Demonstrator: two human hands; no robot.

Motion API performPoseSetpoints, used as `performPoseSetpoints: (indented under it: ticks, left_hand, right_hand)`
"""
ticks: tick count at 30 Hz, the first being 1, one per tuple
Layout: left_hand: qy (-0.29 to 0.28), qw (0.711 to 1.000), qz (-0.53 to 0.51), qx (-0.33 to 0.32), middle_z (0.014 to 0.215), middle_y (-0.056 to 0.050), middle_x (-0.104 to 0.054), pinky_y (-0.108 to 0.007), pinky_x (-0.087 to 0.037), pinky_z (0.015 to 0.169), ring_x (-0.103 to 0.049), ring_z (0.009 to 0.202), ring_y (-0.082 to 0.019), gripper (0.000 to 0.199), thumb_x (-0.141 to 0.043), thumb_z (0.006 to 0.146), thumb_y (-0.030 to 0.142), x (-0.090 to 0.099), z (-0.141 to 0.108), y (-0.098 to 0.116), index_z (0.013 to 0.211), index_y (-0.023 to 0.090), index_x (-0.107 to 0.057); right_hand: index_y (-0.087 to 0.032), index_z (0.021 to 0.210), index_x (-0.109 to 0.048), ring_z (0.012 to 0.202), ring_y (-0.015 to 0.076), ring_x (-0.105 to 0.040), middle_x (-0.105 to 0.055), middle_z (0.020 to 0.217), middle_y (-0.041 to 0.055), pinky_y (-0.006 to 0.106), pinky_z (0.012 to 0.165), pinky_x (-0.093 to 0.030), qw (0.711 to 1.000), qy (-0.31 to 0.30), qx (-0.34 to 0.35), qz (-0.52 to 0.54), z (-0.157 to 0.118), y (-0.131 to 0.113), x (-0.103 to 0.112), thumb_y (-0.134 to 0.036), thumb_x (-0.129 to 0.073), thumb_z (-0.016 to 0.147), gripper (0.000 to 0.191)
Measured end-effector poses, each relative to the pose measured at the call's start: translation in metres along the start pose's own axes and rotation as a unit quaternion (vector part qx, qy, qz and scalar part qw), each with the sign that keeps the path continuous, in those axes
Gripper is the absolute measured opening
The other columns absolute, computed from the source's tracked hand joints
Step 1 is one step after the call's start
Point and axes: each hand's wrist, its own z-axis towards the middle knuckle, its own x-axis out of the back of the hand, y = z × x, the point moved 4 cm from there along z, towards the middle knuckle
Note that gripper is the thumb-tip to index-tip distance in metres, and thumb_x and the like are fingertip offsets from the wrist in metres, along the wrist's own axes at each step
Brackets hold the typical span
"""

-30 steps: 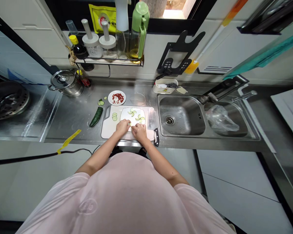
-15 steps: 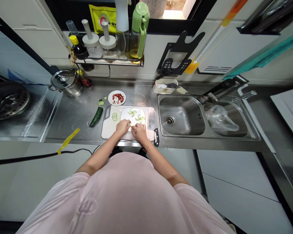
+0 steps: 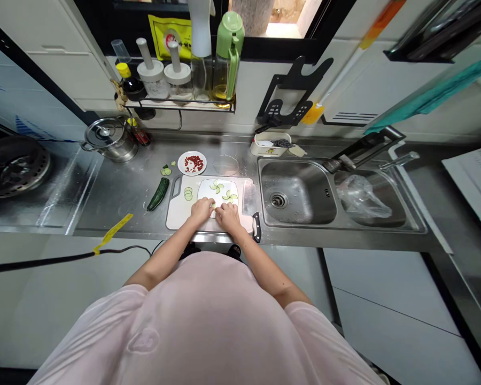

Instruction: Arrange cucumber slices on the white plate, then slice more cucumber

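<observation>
On a pale cutting board [image 3: 179, 215] lies a white plate [image 3: 203, 187] with green cucumber slices [image 3: 217, 186] arranged in curved groups. My left hand [image 3: 202, 210] and my right hand [image 3: 229, 216] meet at the plate's near edge, fingers closed around small pale green pieces, apparently cucumber. A short stack of round slices [image 3: 188, 193] rests on the board's left part. The knife [image 3: 257, 226] lies at the board's right edge, its black handle showing. Left of the board is a dark green cucumber [image 3: 158, 194], with end pieces [image 3: 165, 170] behind it. Behind the board stands a small plate [image 3: 192, 172] of red pieces.
A lidded steel pot [image 3: 111, 141] stands at the back left, near a burner [image 3: 20, 163]. To the right is a double sink [image 3: 299, 192] with a plastic bag [image 3: 363, 197] in its right basin. Above the counter, a shelf [image 3: 180, 105] holds bottles and jars.
The view has tilted slightly, so the background sits a little lower. Both hands stay at the plate's near edge, with only slight finger movement.
</observation>
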Motion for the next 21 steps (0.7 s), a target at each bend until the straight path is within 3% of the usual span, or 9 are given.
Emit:
performPoseSetpoints:
  ticks: [17, 21]
  left_hand:
    - [-0.004, 1.000, -0.010, 0.007, 0.106, -0.006, -0.062, -0.028, -0.043, 0.078, -0.058, 0.095, -0.019, 0.024, -0.054, 0.084, 0.027, 0.002, 0.006, 0.000, 0.107, 0.026, -0.061]
    - [0.006, 0.999, -0.036, 0.025, 0.107, -0.005, -0.063, -0.027, -0.043, 0.080, -0.058, 0.094, -0.018, 0.028, -0.054, 0.084, 0.026, 0.005, 0.003, -0.006, 0.111, 0.025, -0.059]
  right_hand:
    - [-0.022, 0.101, -0.067, 0.094, 0.0243, -0.043, -0.058, 0.095, 0.0098, 0.035, 0.080, -0.026, 0.999, -0.051, 0.002, 0.018, 0.012, 0.002, 0.006, -0.024, -0.047, 0.088, 0.023]
    - [-0.022, 0.105, -0.065, 0.097, 0.0240, -0.042, -0.058, 0.100, 0.0097, 0.035, 0.083, -0.027, 0.999, -0.036, -0.014, 0.037, 0.012, 0.009, 0.011, -0.025, -0.046, 0.090, 0.025]
